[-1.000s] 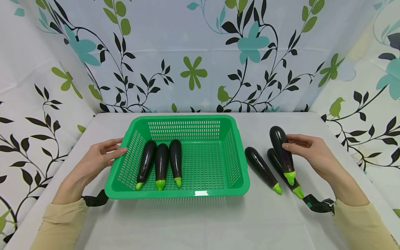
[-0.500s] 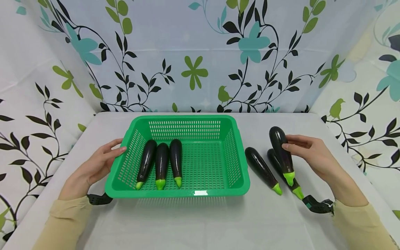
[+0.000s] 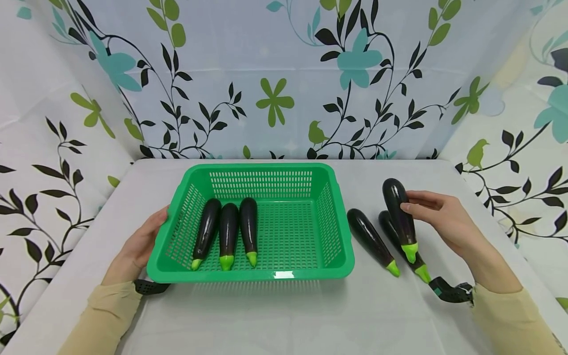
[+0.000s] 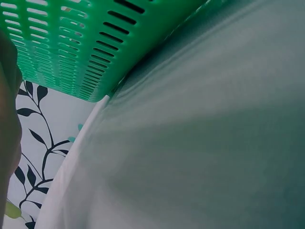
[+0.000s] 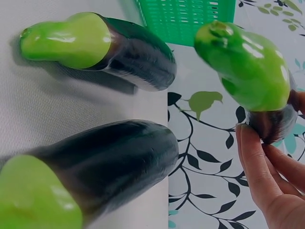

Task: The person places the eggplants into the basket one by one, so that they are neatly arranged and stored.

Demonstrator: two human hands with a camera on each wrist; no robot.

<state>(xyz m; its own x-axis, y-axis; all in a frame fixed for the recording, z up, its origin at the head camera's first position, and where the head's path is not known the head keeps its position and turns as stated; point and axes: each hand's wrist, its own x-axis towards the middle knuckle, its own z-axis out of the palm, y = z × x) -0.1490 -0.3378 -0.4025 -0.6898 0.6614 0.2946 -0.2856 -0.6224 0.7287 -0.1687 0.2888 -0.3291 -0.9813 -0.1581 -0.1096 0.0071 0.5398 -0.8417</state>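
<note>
My right hand (image 3: 443,217) pinches a dark eggplant with a green stem end (image 3: 401,217) between thumb and fingers. In the right wrist view, this eggplant (image 5: 252,67) is raised off the table. Below it in the head view lies a partly covered second eggplant (image 3: 421,268), with another eggplant (image 3: 370,239) to its left. A green slotted basket (image 3: 288,274) holds three eggplants (image 3: 228,231) side by side in its left half. Against the basket's outer left side rests my left hand (image 3: 139,244), its fingertips hidden behind the rim. The basket wall (image 4: 81,52) fills the left wrist view's upper left.
A white cloth covers the table (image 3: 284,315). Patterned curtains (image 3: 275,59) with leaves and flowers stand behind it and at both sides. Dark wrist cameras (image 3: 450,291) sit on both wrists.
My left hand has slid down and right along the basket's left side, and its thumb has left the rim. The right hand and its eggplant stay nearly still.
</note>
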